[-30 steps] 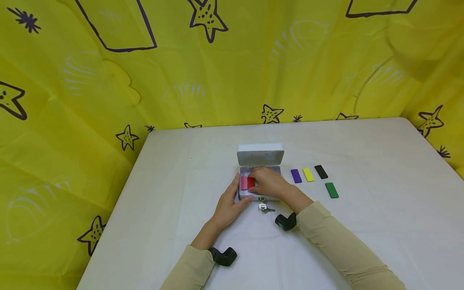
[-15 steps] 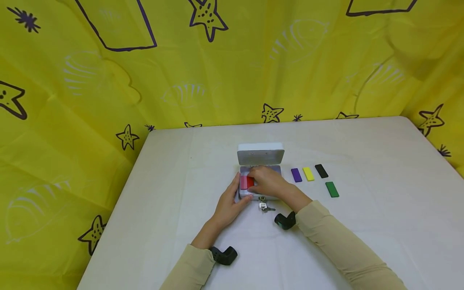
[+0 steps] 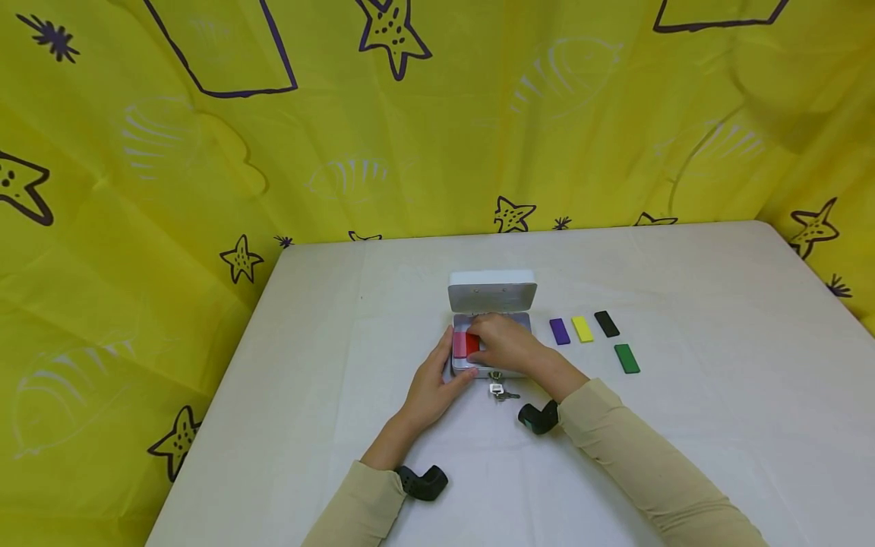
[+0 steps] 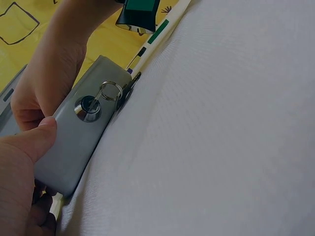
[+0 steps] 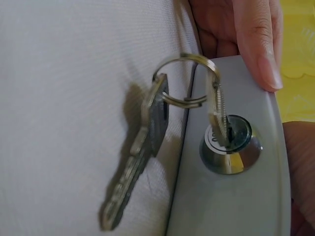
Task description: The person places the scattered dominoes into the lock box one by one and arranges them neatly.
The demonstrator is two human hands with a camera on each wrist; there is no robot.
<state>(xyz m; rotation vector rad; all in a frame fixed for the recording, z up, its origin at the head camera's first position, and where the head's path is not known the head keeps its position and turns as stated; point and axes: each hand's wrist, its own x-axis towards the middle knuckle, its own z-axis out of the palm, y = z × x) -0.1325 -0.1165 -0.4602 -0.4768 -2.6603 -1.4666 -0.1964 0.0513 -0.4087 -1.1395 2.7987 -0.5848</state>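
A small metal cash box (image 3: 482, 372) stands on the white table, its lid (image 3: 492, 295) raised. My left hand (image 3: 425, 395) grips the front left corner, thumb on the front rim and fingers along the left side. Inside the box, the right hand (image 3: 507, 348) pinches a red block (image 3: 472, 345), which lies beside a pink block (image 3: 459, 345). Part of the red block is hidden by the fingers. One key sits in the front lock (image 5: 231, 145), and a second key (image 5: 129, 172) hangs from the ring (image 5: 184, 58).
Right of the box lie a purple block (image 3: 559, 331), a yellow block (image 3: 582, 329), a black block (image 3: 606, 324) and a green block (image 3: 626, 358). A yellow patterned cloth (image 3: 437, 137) rises behind the table (image 3: 718, 342). Black cameras (image 3: 424, 483) are worn on both wrists.
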